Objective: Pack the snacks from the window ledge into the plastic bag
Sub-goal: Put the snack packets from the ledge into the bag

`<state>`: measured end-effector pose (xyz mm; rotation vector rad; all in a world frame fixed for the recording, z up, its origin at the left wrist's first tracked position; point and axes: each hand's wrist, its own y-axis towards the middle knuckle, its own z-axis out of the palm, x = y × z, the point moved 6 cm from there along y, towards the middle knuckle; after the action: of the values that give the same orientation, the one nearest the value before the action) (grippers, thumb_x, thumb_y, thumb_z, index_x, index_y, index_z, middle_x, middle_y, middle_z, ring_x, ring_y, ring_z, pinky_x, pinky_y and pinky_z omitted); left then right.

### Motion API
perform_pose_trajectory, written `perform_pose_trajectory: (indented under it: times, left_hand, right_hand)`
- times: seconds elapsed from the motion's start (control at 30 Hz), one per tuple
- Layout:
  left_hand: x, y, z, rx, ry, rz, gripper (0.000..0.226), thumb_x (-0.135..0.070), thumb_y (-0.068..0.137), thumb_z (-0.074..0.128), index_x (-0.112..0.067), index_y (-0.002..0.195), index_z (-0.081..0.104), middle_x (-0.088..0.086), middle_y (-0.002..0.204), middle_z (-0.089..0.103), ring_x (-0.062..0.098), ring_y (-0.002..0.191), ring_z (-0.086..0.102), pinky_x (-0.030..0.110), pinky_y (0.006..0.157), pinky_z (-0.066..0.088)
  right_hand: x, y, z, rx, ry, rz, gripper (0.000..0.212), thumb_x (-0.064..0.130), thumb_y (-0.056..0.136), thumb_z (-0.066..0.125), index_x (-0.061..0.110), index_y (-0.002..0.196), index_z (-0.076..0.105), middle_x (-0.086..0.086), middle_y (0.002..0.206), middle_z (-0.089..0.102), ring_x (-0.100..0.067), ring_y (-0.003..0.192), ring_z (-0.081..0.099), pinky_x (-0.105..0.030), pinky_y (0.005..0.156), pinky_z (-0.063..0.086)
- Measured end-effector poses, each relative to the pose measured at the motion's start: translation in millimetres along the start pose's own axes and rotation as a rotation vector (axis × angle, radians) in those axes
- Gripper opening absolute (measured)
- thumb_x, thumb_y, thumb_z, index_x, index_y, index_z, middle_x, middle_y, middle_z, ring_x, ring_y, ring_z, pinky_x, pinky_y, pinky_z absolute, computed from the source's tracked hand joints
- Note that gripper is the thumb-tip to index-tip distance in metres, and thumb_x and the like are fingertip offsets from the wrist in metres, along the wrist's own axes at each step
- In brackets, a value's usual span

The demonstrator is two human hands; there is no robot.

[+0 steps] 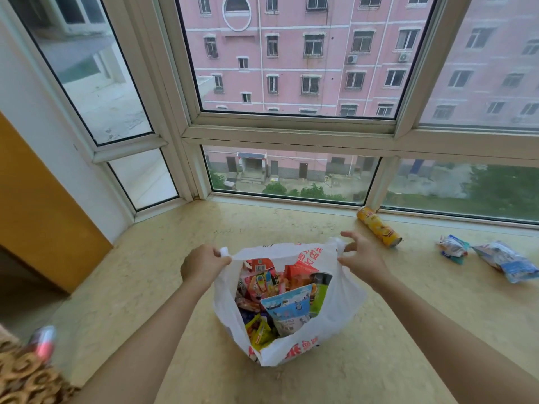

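A white plastic bag (pixel 341 304) with red print stands open on the beige window ledge (pixel 151 287), filled with several snack packets, a blue-and-white pouch (pixel 287 312) on top. My left hand (pixel 201 265) grips the bag's left handle. My right hand (pixel 360 253) pinches the right handle with thumb and fingers, the other fingers spread. A yellow chip can (pixel 379 225) lies on its side by the window, just beyond my right hand. Two blue-and-white snack packets (pixel 453 248) (pixel 507 260) lie further right on the ledge.
Large window panes (pixel 291 53) with white frames rise along the ledge's far edge. An orange-brown panel (pixel 43 205) stands at the left. A patterned sleeve or garment (pixel 26 374) shows at the bottom left.
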<state>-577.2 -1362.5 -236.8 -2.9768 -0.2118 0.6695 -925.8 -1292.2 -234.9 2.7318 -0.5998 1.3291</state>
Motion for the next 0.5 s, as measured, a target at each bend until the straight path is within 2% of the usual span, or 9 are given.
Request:
perform_pose_trajectory:
  times: [0.07,0.13,0.2,0.3,0.37,0.43,0.5]
  left_hand:
    - [-11,-11,-6,-0.091,0.163,0.065,0.023,-0.041,0.081,0.066,-0.023,0.094,0.059,-0.003,0.092,0.060,0.017,0.080,0.057,0.026,0.060,0.037]
    - [-26,-20,1,-0.103,0.266,0.184,0.044,-0.040,0.083,0.066,-0.025,0.121,0.050,-0.005,0.120,0.054,0.018,0.108,0.053,0.031,0.078,0.042]
    - [-43,-31,11,-0.113,0.315,0.318,0.054,-0.038,0.087,0.062,-0.026,0.135,0.040,-0.006,0.136,0.045,0.017,0.124,0.043,0.033,0.096,0.036]
    - [-68,-50,30,-0.089,0.370,0.482,0.057,-0.039,0.093,0.051,-0.026,0.145,0.030,-0.006,0.150,0.033,0.015,0.137,0.029,0.035,0.109,0.024]
    - [-80,-63,44,-0.051,0.394,0.546,0.060,-0.042,0.096,0.044,-0.025,0.150,0.022,-0.006,0.154,0.025,0.014,0.143,0.019,0.036,0.114,0.016]
    - [-90,-71,56,-0.033,0.404,0.596,0.063,-0.046,0.098,0.039,-0.025,0.152,0.014,-0.006,0.158,0.018,0.014,0.145,0.012,0.037,0.116,0.012]
    - [-97,-77,66,-0.060,0.400,0.673,0.064,-0.049,0.097,0.037,-0.026,0.152,0.016,-0.005,0.158,0.018,0.014,0.146,0.016,0.040,0.117,0.015]
  right_hand:
    - [11,-11,-3,-0.069,-0.178,-0.046,0.052,0.022,0.081,0.068,0.027,0.130,0.051,0.005,0.096,0.068,-0.016,0.088,0.063,-0.035,0.069,0.054]
    - [23,-23,-6,-0.158,-0.312,-0.132,0.044,0.025,0.085,0.063,0.027,0.128,0.053,0.007,0.101,0.068,-0.015,0.088,0.063,-0.030,0.063,0.051]
    - [34,-34,-2,-0.199,-0.406,-0.235,0.039,0.024,0.088,0.059,0.026,0.127,0.054,0.006,0.110,0.066,-0.015,0.093,0.062,-0.028,0.064,0.049]
    - [46,-50,11,-0.209,-0.498,-0.433,0.036,0.025,0.090,0.059,0.022,0.126,0.057,0.005,0.121,0.061,-0.018,0.102,0.061,-0.025,0.064,0.047]
    - [48,-62,21,-0.246,-0.608,-0.601,0.039,0.024,0.082,0.070,0.017,0.120,0.063,0.000,0.118,0.065,-0.022,0.101,0.064,-0.029,0.065,0.052]
    - [44,-69,29,-0.305,-0.699,-0.716,0.047,0.026,0.073,0.078,0.014,0.117,0.065,-0.006,0.115,0.067,-0.027,0.101,0.066,-0.035,0.074,0.056]
    - [39,-73,36,-0.310,-0.782,-0.781,0.044,0.032,0.081,0.067,0.011,0.120,0.064,-0.010,0.121,0.065,-0.029,0.108,0.063,-0.041,0.088,0.053]
